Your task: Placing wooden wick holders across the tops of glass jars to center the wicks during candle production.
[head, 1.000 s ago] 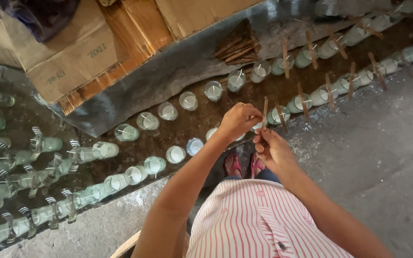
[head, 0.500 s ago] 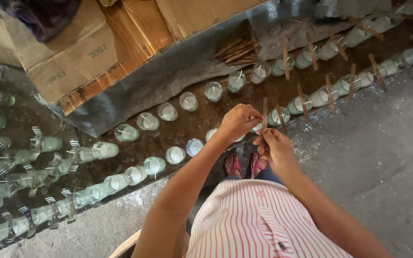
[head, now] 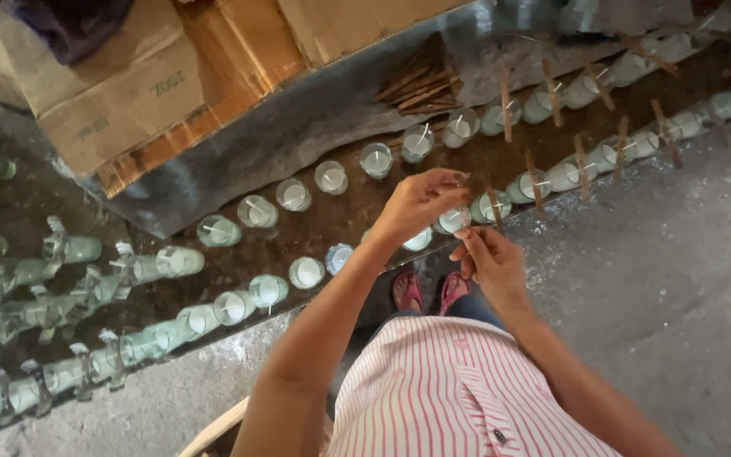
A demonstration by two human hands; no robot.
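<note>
Wooden stick [head: 494, 207], thin and brown, is standing over a wax-filled glass [head: 453, 221] in the near row on the floor. From the head view, the left hand [head: 420, 201] is pinching closed above it, having shifted slightly left of the stick. The right hand [head: 491, 261] is now curling loosely beside it; what its fingers are grasping, I cannot tell.

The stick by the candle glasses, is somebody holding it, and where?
Yes. The right hand pinches the thin wooden stick at its lower end. Whether the left hand grips anything cannot be told.
</note>
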